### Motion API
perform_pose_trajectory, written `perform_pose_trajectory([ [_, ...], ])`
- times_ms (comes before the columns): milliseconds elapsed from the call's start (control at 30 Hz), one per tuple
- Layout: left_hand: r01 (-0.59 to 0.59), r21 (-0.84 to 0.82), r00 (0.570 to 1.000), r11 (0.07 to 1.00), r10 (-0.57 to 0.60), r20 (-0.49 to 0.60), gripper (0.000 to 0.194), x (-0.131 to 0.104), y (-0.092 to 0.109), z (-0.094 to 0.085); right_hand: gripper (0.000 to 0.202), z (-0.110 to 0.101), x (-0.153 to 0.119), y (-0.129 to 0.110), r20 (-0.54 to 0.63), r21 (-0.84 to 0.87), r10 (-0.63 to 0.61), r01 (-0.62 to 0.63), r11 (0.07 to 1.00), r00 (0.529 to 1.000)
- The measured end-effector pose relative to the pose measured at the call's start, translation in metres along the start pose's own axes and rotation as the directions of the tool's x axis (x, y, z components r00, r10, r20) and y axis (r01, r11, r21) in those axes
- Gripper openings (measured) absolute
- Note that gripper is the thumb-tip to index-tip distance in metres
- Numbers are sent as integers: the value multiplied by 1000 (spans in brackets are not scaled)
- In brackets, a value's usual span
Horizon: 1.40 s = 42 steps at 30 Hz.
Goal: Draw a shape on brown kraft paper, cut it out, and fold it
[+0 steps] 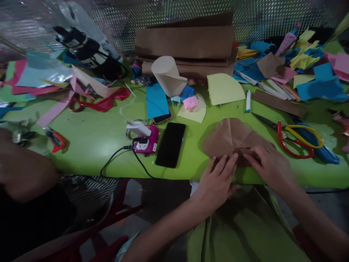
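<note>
A rounded sheet of brown paper [226,134] with crease lines lies at the table's near edge. Its near side is folded up between my hands. My left hand [215,183] has its fingers over that folded edge, the thumb lower down toward my lap. On the other side, my right hand [272,167] pinches the fold with thumb and fingers. The fingertips partly hide the folded part. Just right of the paper lie scissors [296,140] with one red and one yellow handle loop, and a blue-handled tool [328,154] partly under them.
Left of the paper are a black phone [171,145] and a pink power socket [148,140] with cables. A rolled paper cone [169,74], yellow paper [225,89], and a marker [248,101] lie behind. An orange cutter [56,140] lies near another person's arm [24,163].
</note>
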<state>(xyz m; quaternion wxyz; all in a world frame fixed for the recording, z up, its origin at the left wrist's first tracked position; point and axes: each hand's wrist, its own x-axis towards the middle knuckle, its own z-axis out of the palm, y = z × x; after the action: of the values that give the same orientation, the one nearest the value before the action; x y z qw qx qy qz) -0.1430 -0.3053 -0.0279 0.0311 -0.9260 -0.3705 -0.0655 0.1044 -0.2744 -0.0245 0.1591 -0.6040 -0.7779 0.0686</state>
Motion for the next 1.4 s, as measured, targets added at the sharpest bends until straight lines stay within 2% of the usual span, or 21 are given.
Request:
perform_pose_trajectory([
  [200,19,-21,1000,1000,-20,-22,80,-2,2,3,35,4,0,2,-58,40,14,-12,999,998],
  [333,41,-26,999,999,-42,-18,75,-2,5,6,32,4,0,7,-76,28,26,-24,999,997],
  [433,50,-27,999,998,-50,-15,71,-1,8,7,27,-6,-3,16,-142,32,55,-51,998,988],
  [533,53,-31,998,998,-54,-22,72,0,9,8,28,-21,-17,19,-303,23,-18,26,999,953],
  [600,57,-37,998,998,-57,-13,74,0,9,8,41,-29,-31,13,-352,-5,-116,122,993,929],
  [633,59,-40,998,997,-59,-6,74,1,9,8,48,-30,-38,7,-334,-14,-171,176,984,927],
  [733,66,-41,998,997,-66,12,73,1,8,7,68,-22,-58,-11,-115,-5,-320,322,947,940],
  [800,61,-30,998,998,-61,19,69,1,9,5,75,-11,-66,-18,-1,-19,-346,346,938,938],
  [867,57,-14,998,998,-57,8,68,1,9,4,78,-1,-71,-19,49,-46,-328,330,943,943],
  [967,62,6,998,998,-62,-34,69,1,8,3,80,6,-74,-12,62,-81,-301,305,949,952],
  [1100,59,25,996,998,-57,-62,68,1,7,4,77,2,-77,4,52,-108,-274,278,955,960],
  [1400,57,13,997,998,-56,-45,68,0,5,3,71,-5,-87,37,5,-133,-185,184,974,983],
])
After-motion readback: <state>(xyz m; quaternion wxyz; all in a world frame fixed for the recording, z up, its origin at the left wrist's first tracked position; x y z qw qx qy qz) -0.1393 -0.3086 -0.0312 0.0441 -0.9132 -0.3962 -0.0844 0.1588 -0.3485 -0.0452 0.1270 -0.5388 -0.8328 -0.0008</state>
